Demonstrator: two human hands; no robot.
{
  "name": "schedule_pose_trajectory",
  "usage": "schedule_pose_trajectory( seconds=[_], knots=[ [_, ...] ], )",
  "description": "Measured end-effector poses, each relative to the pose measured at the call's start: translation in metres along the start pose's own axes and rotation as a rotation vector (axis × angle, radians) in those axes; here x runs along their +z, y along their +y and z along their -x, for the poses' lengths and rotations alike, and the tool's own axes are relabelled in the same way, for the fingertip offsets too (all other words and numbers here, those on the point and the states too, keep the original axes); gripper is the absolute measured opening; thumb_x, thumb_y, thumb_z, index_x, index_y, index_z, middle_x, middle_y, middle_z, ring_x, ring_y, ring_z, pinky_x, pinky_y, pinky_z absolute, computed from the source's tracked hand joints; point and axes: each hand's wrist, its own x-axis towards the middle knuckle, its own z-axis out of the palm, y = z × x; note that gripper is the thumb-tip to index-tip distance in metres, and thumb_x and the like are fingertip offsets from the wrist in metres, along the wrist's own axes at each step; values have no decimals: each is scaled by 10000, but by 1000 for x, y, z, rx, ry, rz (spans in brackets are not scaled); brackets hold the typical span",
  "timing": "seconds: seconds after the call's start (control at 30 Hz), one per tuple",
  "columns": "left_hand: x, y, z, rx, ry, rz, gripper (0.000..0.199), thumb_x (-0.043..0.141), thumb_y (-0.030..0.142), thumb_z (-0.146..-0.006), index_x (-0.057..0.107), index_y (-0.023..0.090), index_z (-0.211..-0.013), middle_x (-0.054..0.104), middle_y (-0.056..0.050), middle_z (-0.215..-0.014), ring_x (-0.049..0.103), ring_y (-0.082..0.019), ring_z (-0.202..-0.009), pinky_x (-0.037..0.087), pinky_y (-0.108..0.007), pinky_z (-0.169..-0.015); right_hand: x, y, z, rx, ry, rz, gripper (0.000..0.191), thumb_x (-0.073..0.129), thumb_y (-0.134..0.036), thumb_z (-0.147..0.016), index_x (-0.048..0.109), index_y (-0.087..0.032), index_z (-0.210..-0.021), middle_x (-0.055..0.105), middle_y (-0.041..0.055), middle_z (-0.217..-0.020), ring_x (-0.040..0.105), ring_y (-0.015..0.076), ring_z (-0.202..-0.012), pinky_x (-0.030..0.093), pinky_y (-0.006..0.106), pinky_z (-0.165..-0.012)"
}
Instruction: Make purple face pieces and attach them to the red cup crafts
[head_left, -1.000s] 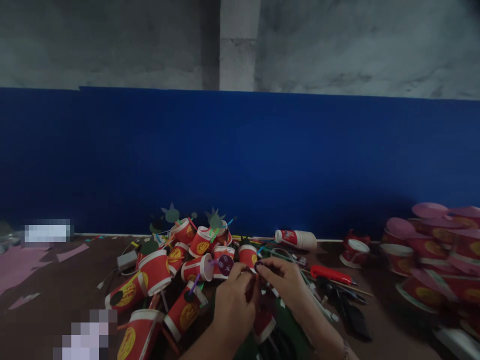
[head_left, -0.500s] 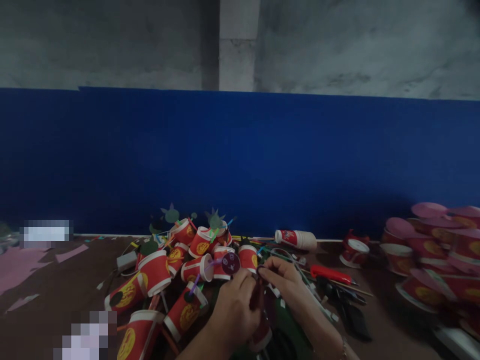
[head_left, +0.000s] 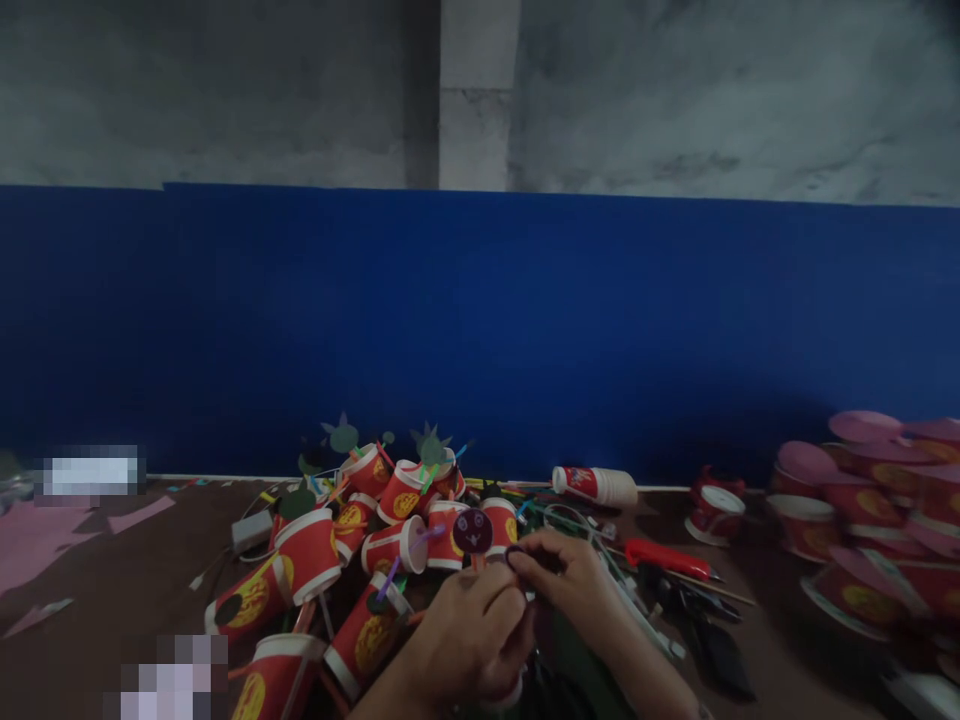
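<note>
My left hand (head_left: 480, 620) is closed low in the middle of the view. Just above its knuckles rises a dark purple paper disc with a drawn face (head_left: 472, 531), an orange strip showing beneath it. Part of a red paper cup (head_left: 510, 692) shows under this hand; how the hand grips it is hidden. Thumb and forefinger of my right hand (head_left: 562, 572) pinch a small dark purple paper piece (head_left: 513, 556) close beside the left fingers. Left of the hands lies a heap of red paper cups (head_left: 307, 552) with coloured straws and paper cutouts.
A stack of nested cups (head_left: 594, 487) lies on its side at the back. To the right are a red-handled tool (head_left: 667, 557), white cables (head_left: 637, 600) and more red cups with pink discs (head_left: 866, 425). Pink paper (head_left: 37, 540) covers the table's left end. A blue panel (head_left: 480, 330) stands behind.
The face disc has shifted slightly right and now faces me more squarely. My left hand covers more of the cup below; my right hand still pinches the small purple piece.
</note>
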Motion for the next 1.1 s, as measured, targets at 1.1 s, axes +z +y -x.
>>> schedule_pose_trajectory(
  seconds=[1.1],
  knots=[
    [-2,3,6,31,11,56,93,482,119,-791,524,182,-736,593,-20,-676,574,-133,-642,470,-248,-608,9,10,3,-323,-2,375,291,402,-256,-893,535,-188,-643,535,0,-611,467,130,-581,335,240,-552]
  ],
)
